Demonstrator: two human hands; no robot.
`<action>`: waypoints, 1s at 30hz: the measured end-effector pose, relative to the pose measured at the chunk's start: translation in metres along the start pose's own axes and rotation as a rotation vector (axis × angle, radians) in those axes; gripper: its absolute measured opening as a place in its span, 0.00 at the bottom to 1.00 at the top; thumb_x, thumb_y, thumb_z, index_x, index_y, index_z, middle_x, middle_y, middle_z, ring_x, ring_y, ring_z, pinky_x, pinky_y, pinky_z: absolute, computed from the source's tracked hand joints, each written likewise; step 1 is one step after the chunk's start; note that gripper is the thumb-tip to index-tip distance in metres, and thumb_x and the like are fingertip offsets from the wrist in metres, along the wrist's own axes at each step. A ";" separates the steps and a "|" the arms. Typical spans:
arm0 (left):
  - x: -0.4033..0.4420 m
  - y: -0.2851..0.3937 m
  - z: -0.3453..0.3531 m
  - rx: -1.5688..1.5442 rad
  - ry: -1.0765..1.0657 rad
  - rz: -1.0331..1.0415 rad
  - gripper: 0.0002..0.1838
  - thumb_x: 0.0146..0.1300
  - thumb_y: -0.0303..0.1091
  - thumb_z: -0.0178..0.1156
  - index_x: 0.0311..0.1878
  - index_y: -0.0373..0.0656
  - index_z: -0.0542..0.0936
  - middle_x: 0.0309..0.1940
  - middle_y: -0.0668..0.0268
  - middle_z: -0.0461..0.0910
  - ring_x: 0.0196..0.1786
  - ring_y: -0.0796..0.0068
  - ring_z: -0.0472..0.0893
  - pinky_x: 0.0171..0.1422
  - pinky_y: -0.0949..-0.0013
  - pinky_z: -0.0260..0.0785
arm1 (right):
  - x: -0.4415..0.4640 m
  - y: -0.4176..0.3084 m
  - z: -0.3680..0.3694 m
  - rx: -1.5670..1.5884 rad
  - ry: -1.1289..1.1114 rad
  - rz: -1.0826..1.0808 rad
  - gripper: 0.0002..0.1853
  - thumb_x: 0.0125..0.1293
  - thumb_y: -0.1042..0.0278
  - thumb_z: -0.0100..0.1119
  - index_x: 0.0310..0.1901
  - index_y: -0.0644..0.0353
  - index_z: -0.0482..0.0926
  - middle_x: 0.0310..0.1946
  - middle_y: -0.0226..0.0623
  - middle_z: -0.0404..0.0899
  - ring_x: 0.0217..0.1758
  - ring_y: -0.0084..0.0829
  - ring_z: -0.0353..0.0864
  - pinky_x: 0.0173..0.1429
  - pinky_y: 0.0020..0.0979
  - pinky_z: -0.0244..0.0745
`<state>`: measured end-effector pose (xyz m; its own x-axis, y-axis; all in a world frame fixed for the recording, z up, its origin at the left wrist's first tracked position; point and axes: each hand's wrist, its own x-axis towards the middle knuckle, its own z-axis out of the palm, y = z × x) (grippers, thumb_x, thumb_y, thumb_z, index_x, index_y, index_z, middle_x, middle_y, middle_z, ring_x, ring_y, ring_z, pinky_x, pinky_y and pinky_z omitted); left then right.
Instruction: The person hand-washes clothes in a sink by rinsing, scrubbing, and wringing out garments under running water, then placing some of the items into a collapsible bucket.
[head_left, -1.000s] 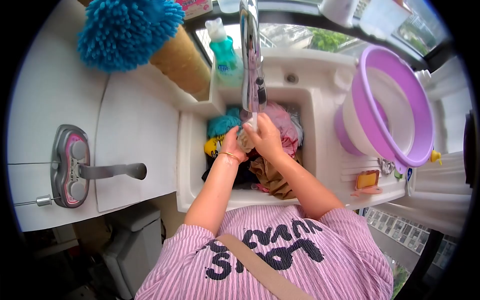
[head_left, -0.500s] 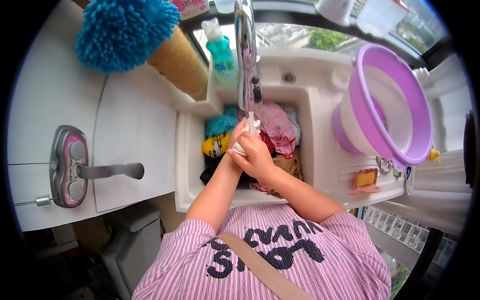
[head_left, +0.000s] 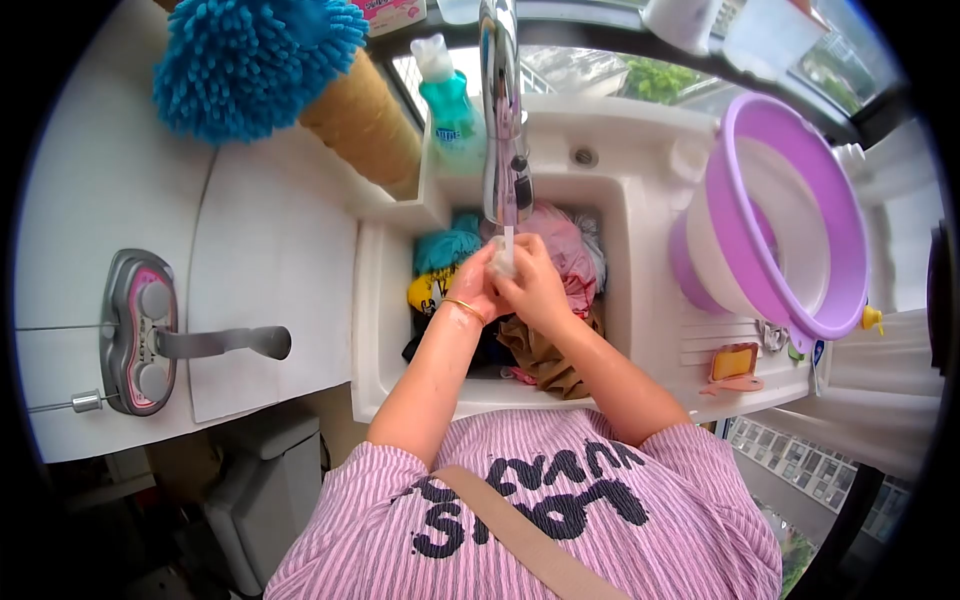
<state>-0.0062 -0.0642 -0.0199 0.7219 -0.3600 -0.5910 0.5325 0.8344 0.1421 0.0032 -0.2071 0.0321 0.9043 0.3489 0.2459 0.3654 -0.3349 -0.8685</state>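
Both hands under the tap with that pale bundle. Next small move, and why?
Probably a gentle squeeze of the pale bundle between the left hand and right hand: both hold it, and the water stream from the faucet runs onto it.

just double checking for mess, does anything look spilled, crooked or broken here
Nothing looks plainly spilled or damaged. The purple-rimmed bucket right of the sink seems tilted, its rim slanting, though the wide lens may exaggerate that.
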 end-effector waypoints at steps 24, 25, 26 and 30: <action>-0.046 0.002 0.029 0.295 0.362 -0.068 0.31 0.78 0.56 0.49 0.78 0.56 0.63 0.81 0.54 0.54 0.81 0.43 0.56 0.79 0.32 0.54 | 0.030 0.050 -0.010 -0.260 0.069 0.015 0.16 0.65 0.57 0.69 0.35 0.62 0.76 0.41 0.47 0.78 0.41 0.56 0.79 0.44 0.50 0.76; -0.041 0.006 0.007 0.252 0.220 -0.083 0.32 0.76 0.59 0.51 0.78 0.62 0.63 0.83 0.55 0.43 0.80 0.34 0.51 0.75 0.23 0.55 | 0.031 0.046 -0.012 -0.258 0.128 -0.030 0.16 0.64 0.59 0.70 0.36 0.63 0.76 0.43 0.48 0.77 0.45 0.55 0.79 0.47 0.49 0.75; -0.042 0.006 0.007 0.243 0.226 -0.085 0.32 0.76 0.59 0.51 0.78 0.62 0.63 0.83 0.55 0.43 0.80 0.34 0.51 0.75 0.23 0.55 | 0.031 0.044 -0.011 -0.256 0.187 -0.077 0.16 0.64 0.60 0.71 0.36 0.65 0.77 0.46 0.49 0.77 0.48 0.55 0.78 0.50 0.49 0.74; -0.035 0.009 0.019 0.062 0.195 -0.011 0.29 0.77 0.59 0.52 0.69 0.49 0.72 0.65 0.57 0.75 0.66 0.45 0.75 0.68 0.33 0.70 | 0.010 -0.004 -0.001 0.060 -0.049 -0.028 0.16 0.61 0.63 0.73 0.43 0.65 0.81 0.49 0.49 0.76 0.52 0.51 0.78 0.56 0.44 0.74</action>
<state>-0.0178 -0.0519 0.0170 0.6197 -0.2763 -0.7346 0.5703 0.8016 0.1796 0.0114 -0.2032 0.0390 0.8815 0.4005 0.2501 0.3750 -0.2719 -0.8863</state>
